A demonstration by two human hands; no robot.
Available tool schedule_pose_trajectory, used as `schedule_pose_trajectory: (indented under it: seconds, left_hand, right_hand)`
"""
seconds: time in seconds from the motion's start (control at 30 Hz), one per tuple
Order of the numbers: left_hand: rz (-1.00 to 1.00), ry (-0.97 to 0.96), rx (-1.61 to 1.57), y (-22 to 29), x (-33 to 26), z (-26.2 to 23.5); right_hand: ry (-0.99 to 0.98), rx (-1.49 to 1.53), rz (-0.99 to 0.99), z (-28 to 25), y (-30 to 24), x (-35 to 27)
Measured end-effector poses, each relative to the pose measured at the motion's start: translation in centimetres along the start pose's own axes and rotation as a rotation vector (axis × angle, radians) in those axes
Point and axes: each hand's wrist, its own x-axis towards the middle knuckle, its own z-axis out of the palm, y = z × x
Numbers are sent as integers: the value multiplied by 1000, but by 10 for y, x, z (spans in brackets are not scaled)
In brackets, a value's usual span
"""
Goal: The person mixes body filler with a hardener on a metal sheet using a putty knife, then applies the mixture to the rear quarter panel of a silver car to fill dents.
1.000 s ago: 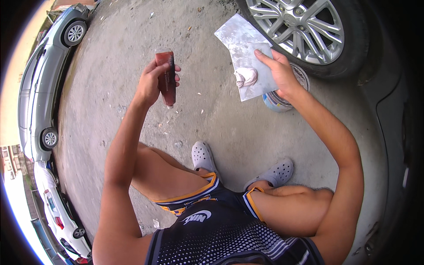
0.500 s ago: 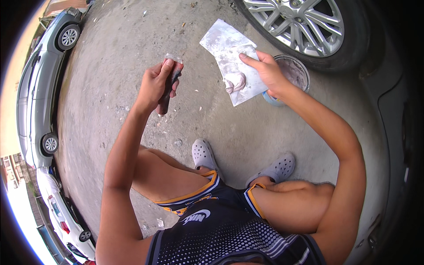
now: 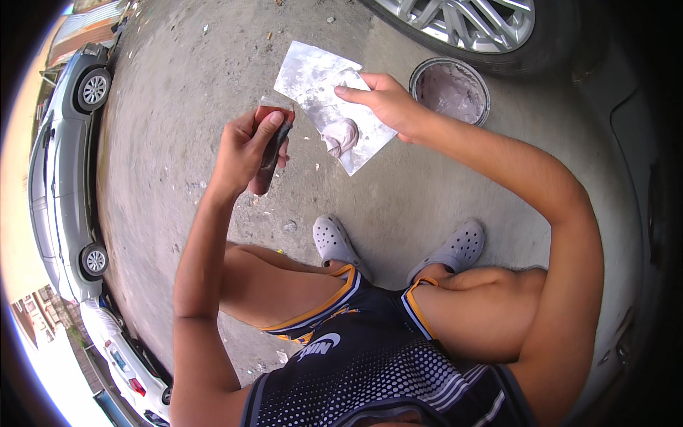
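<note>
Gripping a dark red tube in the left hand, I see on my remote head feed its thumb near the tube's clear end. The right hand pinches two overlapping pale plates, thumb on top. A pinkish lump of paste sits at one plate's left edge. Just beyond that hand, an open can stands on the ground, near a car wheel.

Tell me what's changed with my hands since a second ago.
Your right hand has moved left, bringing the sheets closer to the tube in your left hand. The tube's upper end has tipped rightward, and more of the tin shows. Nothing was picked up or let go; the paste stays on the sheets.
</note>
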Motion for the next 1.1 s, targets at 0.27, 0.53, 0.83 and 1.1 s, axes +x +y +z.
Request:
schedule_pose_trajectory:
  seconds: [0.27,0.53,0.83,1.1]
  left_hand:
    - [-22,-24,149,13,-5,10]
    - [35,1,242,11,-4,17]
    - [142,16,307,4,-3,18]
    - [197,41,474,4,1,20]
  right_hand:
    - [-14,-37,-34,-2,3,2]
    - [-33,-88,-53,1,4,3]
    - [-44,-102,-62,1,5,3]
    - [-47,-81,-38,2,6,2]
